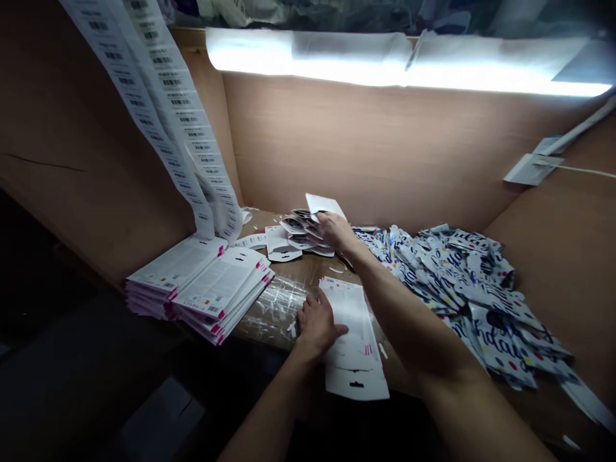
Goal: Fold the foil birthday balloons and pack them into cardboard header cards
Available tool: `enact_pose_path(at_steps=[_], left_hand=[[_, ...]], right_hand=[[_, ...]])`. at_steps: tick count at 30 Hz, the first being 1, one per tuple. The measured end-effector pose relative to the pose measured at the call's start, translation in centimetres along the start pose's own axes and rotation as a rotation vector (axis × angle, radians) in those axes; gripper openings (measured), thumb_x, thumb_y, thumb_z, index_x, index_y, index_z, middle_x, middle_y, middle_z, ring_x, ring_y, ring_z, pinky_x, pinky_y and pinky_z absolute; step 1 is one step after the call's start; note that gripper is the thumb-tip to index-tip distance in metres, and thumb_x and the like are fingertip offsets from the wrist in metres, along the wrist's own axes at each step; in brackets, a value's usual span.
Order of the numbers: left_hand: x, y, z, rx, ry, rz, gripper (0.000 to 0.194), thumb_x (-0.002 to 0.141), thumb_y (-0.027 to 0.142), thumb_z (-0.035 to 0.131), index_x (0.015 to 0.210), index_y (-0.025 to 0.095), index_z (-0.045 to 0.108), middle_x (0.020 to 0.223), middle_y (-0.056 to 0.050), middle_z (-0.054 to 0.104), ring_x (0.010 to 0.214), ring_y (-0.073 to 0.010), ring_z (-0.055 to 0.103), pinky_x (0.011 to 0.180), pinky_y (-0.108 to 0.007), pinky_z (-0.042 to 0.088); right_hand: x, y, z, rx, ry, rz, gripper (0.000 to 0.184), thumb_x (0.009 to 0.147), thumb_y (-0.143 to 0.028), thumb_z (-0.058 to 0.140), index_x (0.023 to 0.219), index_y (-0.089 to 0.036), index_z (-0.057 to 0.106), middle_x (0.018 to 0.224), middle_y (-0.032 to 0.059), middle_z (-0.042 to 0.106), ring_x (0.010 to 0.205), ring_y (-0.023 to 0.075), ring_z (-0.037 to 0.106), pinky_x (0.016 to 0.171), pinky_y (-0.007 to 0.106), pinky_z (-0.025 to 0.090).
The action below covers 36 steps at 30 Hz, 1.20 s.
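My right hand (338, 232) is closed on a white cardboard sleeve (325, 205), raised at the back of the worktop. Under and left of it lies a loose heap of white sleeves (283, 242), some with their ends gaping. Nearer to me, my left hand (317, 326) lies at the left edge of a small stack of white cardboard sleeves (347, 321), thumb stretched over the top one. Its fingers are apart. The lowest sleeve shows a black hang hole at its near end.
Two piles of printed sleeves with pink edges (192, 269) stand at left. Long strips of barcode labels (185, 115) hang above them. Shiny packets with dots and lettering (452, 276) are heaped at right. A lit tube (337, 61) and a power socket (533, 168) are on the walls.
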State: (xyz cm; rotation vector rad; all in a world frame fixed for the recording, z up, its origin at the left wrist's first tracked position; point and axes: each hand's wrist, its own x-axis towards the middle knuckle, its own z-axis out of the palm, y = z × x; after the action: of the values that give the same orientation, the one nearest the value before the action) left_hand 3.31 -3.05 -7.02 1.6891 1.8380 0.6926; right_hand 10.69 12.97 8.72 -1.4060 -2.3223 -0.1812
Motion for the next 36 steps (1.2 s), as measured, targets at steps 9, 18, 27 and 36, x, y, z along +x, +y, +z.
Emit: enact_pose_path(at_steps=[9, 18, 27, 36], left_hand=[[0.6, -4.0, -2.4, -0.458, 0.257, 0.175, 0.033, 0.100, 0.047, 0.051, 0.082, 0.024, 0.068, 0.078, -0.007, 0.068, 0.074, -0.0252, 0.060, 0.076, -0.035, 0.038], [1.1, -4.1, -1.1, 0.080, 0.391, 0.228, 0.031, 0.101, 0.029, 0.049, 0.084, 0.020, 0.073, 0.089, -0.013, 0.073, 0.083, -0.0260, 0.064, 0.079, -0.035, 0.040], [-0.2, -1.5, -2.0, -0.794, 0.487, 0.094, 0.022, 0.086, 0.038, 0.071, 0.081, 0.017, 0.077, 0.075, -0.004, 0.073, 0.069, -0.0201, 0.064, 0.067, -0.030, 0.048], [-5.4, 1.5, -1.8, -1.768, -0.745, -0.060, 0.083, 0.083, 0.073, 0.063, 0.140, 0.012, 0.061, 0.130, -0.021, 0.071, 0.125, -0.0451, 0.063, 0.104, -0.059, 0.048]], right_hand=[[-13.1, 1.4, 2.2, 0.301, 0.389, 0.088, 0.036, 0.105, -0.040, 0.049, 0.115, -0.015, 0.073, 0.113, 0.0157, 0.075, 0.107, 0.0298, 0.067, 0.098, 0.042, 0.048], [-29.7, 1.2, 4.3, 0.506, 0.244, 0.482, 0.035, 0.100, -0.046, 0.055, 0.112, -0.018, 0.073, 0.113, 0.0140, 0.076, 0.106, 0.0300, 0.069, 0.095, 0.044, 0.052], [-29.8, -0.9, 3.9, 0.855, 0.294, 0.607, 0.046, 0.086, -0.045, 0.070, 0.123, -0.016, 0.068, 0.122, 0.0158, 0.072, 0.105, 0.0311, 0.065, 0.086, 0.045, 0.055], [-30.7, -3.6, 0.7, 1.967, -0.062, 0.935, 0.034, 0.065, -0.028, 0.083, 0.093, -0.015, 0.067, 0.072, -0.0002, 0.065, 0.053, 0.0065, 0.045, 0.044, 0.016, 0.031]])
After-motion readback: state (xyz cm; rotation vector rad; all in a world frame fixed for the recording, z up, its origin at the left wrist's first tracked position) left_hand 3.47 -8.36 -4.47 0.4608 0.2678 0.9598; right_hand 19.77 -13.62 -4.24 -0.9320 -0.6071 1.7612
